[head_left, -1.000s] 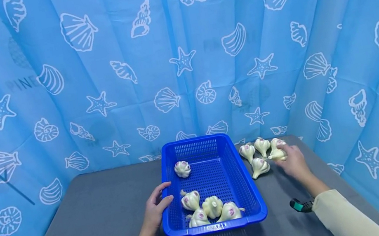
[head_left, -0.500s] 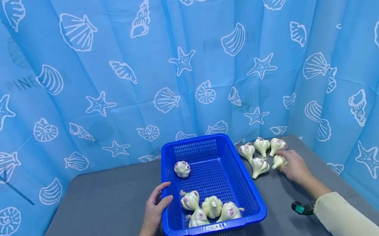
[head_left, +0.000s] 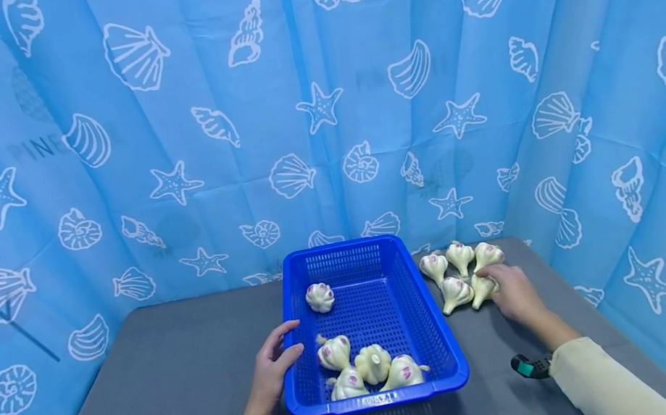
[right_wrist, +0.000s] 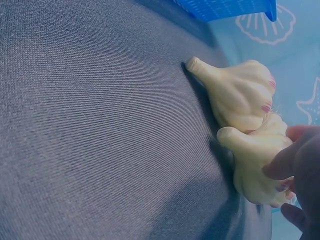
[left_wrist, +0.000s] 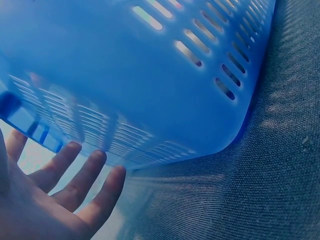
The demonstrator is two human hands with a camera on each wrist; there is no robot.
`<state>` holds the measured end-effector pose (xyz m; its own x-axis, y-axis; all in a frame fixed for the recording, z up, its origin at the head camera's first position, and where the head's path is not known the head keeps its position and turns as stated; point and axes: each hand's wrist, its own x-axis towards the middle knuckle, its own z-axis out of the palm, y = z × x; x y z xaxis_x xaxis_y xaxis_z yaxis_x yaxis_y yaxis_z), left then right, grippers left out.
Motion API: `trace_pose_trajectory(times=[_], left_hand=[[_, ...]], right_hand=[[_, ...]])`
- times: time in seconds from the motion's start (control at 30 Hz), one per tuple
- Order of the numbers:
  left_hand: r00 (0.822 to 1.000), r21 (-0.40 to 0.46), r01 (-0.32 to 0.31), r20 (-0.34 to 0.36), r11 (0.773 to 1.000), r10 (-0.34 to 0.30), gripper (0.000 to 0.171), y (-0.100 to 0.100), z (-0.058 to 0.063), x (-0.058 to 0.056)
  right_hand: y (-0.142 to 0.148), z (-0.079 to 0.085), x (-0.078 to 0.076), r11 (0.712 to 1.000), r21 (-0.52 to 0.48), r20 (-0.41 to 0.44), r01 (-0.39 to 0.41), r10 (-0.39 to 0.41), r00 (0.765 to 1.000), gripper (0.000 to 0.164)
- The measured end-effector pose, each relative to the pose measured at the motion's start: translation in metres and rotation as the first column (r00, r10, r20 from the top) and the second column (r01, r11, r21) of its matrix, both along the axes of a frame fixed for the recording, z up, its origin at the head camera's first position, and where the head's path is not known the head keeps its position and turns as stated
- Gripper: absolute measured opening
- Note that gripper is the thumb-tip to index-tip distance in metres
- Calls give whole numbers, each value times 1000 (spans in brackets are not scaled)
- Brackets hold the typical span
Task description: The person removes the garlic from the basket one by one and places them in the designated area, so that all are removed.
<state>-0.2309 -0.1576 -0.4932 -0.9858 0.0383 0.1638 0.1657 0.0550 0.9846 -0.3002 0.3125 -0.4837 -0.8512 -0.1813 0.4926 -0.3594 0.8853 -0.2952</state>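
My right hand (head_left: 515,293) pinches a pale garlic bulb (head_left: 482,290) at the near right of a group on the cloth. In the right wrist view, thumb and fingers lie around this garlic bulb (right_wrist: 255,162), its stem pointing away from the palm; another garlic bulb (right_wrist: 240,92) sits right beside it. The left hand (head_left: 271,370) rests against the left side of a blue plastic basket (head_left: 398,396), fingertips at the rim. Seen from the left wrist, its fingers (left_wrist: 85,175) are spread and loosely bent beside the slotted basket wall (left_wrist: 110,65).
Inside the basket are several garlic bulbs, mostly at the near end, with one garlic bulb (head_left: 320,298) toward the far left. More bulbs, including one garlic bulb (head_left: 460,257), stand right of the basket. A blue shell-print curtain (head_left: 320,129) surrounds the grey cloth-covered table (head_left: 190,378).
The right hand has brought its garlic bulb toward me, away from the back right bulb, then left beside the near one, its stem now toward me. The left hand and basket have stayed put.
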Motion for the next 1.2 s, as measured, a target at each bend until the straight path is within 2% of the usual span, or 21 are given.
trace_pose_trajectory(times=[0.47, 0.63, 0.77, 0.93, 1.2], left_hand=[[1000, 1, -1, 4, 1000, 1, 42, 1, 1, 1], [1000, 10, 3, -10, 1000, -3, 43, 2, 4, 3], [1000, 9, 2, -26, 1000, -1, 43, 2, 4, 3], [999, 0, 0, -34, 1000, 0, 42, 1, 2, 2], [1000, -7, -6, 1, 1000, 6, 41, 0, 0, 1]], right_hand=[[-1, 3, 3, 997, -67, 34, 49, -47, 998, 45], [0, -1, 0, 991, -106, 20, 76, -74, 997, 38], [2, -1, -1, 982, -154, 52, 107, -100, 994, 31], [1, 5, 0, 974, -178, 111, 142, -123, 986, 28], [-6, 17, -1, 970, -202, 103, 139, -120, 987, 22]])
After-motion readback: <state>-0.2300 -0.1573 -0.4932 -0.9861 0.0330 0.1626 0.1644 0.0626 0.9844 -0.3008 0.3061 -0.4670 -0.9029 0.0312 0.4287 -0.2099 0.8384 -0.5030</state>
